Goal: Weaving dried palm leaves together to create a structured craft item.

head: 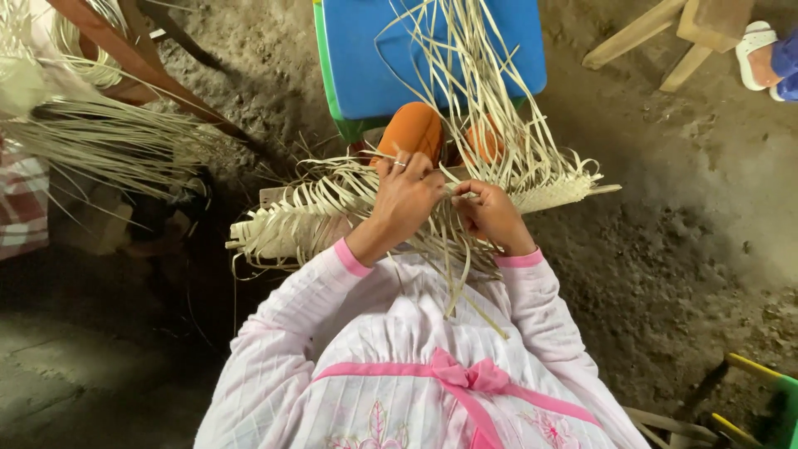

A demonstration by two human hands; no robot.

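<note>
Woven strip panel (332,218) — pale cream, flat ribbon-like strips, apparently split cane or palm leaf, interlaced into a long narrow band that lies crosswise directly under both hands. A tighter, finer weave is seen at the end beyond the right hand; the end beyond the left hand is looser, with frayed tips sticking out. Long unwoven strips (465,75) rise from the band away from the hands, curving and crossing over a blue plastic stool (357,58) with a green edge.

Left hand (405,199) — laid over the band, fingers curled down onto the strips, a ring on one finger; strips are pressed and gripped beneath it.

Right hand (490,212) — closed, with one or more strips pinched between thumb and fingers just beside the left hand; the exact strip held cannot be made out among the tangle.

Sleeves are pale pink striped cloth with brighter pink cuffs. Two orange rounded shapes (413,129), possibly slippers, are seen just beyond the hands under the strips.

Surroundings — rough, packed earth floor (682,249), open to the right of the right hand. To the left of the left hand, a loose bundle of thin strips (108,141) and a reddish wooden bar (133,58) crowd the space. Wooden legs (657,37) stand far beyond the right hand.
</note>
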